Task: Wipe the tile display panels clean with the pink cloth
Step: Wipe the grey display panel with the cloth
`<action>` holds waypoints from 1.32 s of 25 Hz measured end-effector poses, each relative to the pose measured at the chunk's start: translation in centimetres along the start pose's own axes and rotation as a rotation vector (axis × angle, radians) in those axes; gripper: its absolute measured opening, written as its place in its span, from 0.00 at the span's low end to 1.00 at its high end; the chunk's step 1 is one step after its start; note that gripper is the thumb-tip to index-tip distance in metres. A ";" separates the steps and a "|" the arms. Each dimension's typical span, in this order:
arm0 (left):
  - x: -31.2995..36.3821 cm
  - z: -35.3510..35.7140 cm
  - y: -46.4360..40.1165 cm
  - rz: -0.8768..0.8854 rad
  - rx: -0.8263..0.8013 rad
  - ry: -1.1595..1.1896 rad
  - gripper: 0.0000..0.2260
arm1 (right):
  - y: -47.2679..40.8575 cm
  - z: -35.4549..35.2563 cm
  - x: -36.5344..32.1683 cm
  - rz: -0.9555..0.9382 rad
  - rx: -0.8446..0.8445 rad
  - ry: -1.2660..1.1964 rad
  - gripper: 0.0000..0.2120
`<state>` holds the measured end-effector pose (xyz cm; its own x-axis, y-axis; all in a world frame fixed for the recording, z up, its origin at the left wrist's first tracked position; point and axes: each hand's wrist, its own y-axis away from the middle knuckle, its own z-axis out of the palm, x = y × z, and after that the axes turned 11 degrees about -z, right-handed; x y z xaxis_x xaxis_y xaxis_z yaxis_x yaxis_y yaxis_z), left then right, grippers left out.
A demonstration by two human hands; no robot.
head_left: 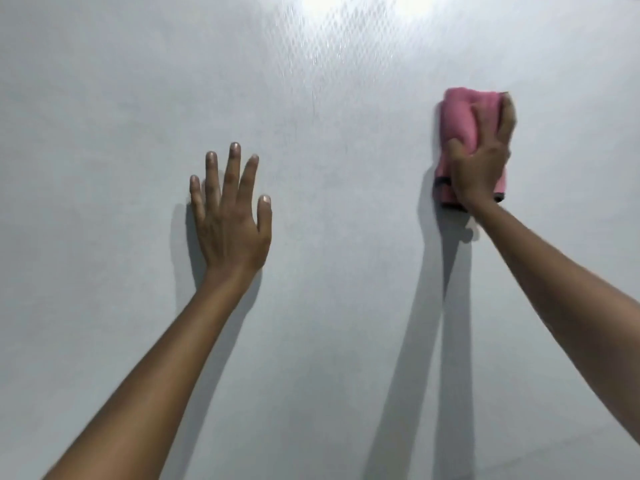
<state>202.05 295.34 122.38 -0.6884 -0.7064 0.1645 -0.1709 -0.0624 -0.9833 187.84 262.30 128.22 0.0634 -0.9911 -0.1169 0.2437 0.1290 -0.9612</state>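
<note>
The right hand (479, 164) presses a folded pink cloth (457, 133) against the glossy pale grey tile panel (329, 323), fingers curled over the fabric, right of centre. Well apart to its left, the left hand (230, 223) lies flat on the panel, 5 fingers spread and straight. Light glare (346, 8) marks the panel's top edge.

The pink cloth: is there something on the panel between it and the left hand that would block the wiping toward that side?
Nothing visible. The right hand presses the pink cloth on the panel; bare pale surface lies between it and the left hand, flat with fingers spread.
</note>
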 end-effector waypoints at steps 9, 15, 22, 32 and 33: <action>-1.0 1.0 -2.2 0.012 -0.001 -0.113 0.25 | 10.5 4.1 -11.3 -1.265 -0.593 -0.165 0.26; 4.3 0.3 -11.8 0.027 0.060 0.072 0.23 | -7.3 3.9 -1.9 -0.485 -0.126 0.055 0.30; 4.8 3.8 -13.0 -0.009 0.141 -0.152 0.30 | -11.6 7.7 -9.9 -0.054 -0.003 0.078 0.27; 5.6 3.3 -13.0 -0.112 0.104 -0.207 0.30 | -19.9 5.4 -2.3 -0.071 -0.172 0.120 0.30; 6.2 3.3 -12.9 -0.137 0.102 -0.204 0.31 | -19.0 4.5 -0.6 -0.020 -0.119 0.131 0.30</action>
<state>202.31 289.51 135.81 -0.5054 -0.8137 0.2873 -0.1733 -0.2304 -0.9575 187.52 260.57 147.67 -0.0692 -0.9902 -0.1216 0.1266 0.1122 -0.9856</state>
